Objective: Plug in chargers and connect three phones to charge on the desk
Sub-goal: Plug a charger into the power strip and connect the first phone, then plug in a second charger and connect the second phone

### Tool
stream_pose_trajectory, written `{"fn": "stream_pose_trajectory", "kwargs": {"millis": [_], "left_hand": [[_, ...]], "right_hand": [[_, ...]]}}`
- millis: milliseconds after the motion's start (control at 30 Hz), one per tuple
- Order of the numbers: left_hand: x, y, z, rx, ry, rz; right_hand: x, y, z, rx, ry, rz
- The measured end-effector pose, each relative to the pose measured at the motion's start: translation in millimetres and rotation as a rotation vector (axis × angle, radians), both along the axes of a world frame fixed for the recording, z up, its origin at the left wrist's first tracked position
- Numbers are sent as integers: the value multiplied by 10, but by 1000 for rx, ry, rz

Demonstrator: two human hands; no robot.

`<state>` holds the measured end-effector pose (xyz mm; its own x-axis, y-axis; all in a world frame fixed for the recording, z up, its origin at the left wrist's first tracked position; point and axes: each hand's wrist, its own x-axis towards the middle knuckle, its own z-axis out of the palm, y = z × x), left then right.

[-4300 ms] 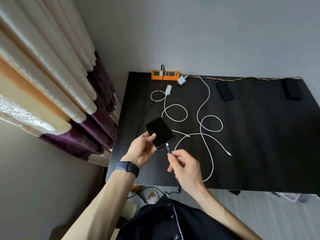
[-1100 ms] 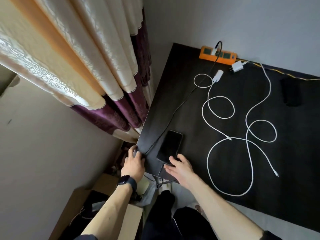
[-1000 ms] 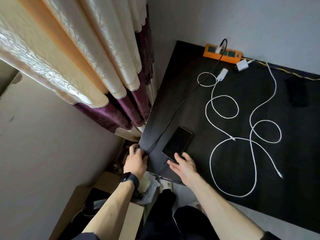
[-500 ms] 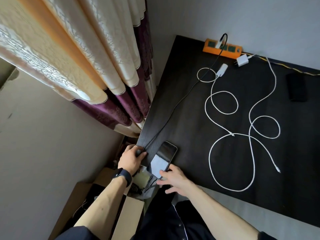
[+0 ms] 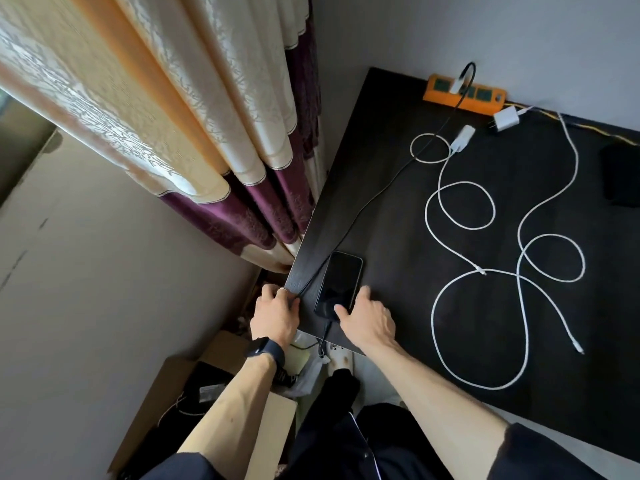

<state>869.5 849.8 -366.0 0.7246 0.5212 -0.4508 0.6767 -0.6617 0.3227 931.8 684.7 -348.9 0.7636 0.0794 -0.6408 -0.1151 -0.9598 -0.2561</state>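
Observation:
A black phone [image 5: 341, 283] lies flat at the near left corner of the dark desk [image 5: 408, 216], screen dark, a black cable [image 5: 381, 190] plugged into its near end. That cable runs from the orange power strip [image 5: 462, 95] at the back, over the desk's left edge. My left hand [image 5: 275, 311] pinches the cable at the corner. My right hand [image 5: 365, 315] rests on the phone's near end, fingers on its screen and side. Two white chargers [image 5: 505, 120] [image 5: 462, 137] lie unplugged by the strip, their white cables [image 5: 519, 271] looped across the desk.
A second dark phone [image 5: 621, 174] lies at the right edge of view. Cream and purple curtains [image 5: 207, 116] hang close to the desk's left side. Cardboard boxes [image 5: 194, 393] and clutter sit on the floor below the near corner.
The phone, plugged in earlier while held in the air, now lies on the desk corner. In the last half second it slid a little further onto the desk and its screen went dark.

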Motion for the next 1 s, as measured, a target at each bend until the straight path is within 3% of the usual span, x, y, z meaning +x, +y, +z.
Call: {"fn": "stream_pose_trajectory", "kwargs": {"millis": [100, 167, 333, 467, 733, 900, 1000], "left_hand": [[31, -52, -30, 11, 12, 93], [79, -116, -59, 33, 18, 65], [201, -232, -68, 18, 34, 142], [213, -144, -23, 5, 52, 194], [140, -218, -36, 25, 43, -128], [108, -344, -8, 18, 136, -128], [234, -385, 98, 25, 166, -216]], "right_hand": [[-37, -34, -2, 80, -83, 21], [-75, -89, -27, 147, -113, 149], [-48, -187, -146, 23, -86, 419], [-9, -211, -174, 33, -110, 375], [71, -217, -125, 97, -59, 303], [161, -366, -52, 211, 94, 296], [224, -550, 146, 261, 74, 232]]}}
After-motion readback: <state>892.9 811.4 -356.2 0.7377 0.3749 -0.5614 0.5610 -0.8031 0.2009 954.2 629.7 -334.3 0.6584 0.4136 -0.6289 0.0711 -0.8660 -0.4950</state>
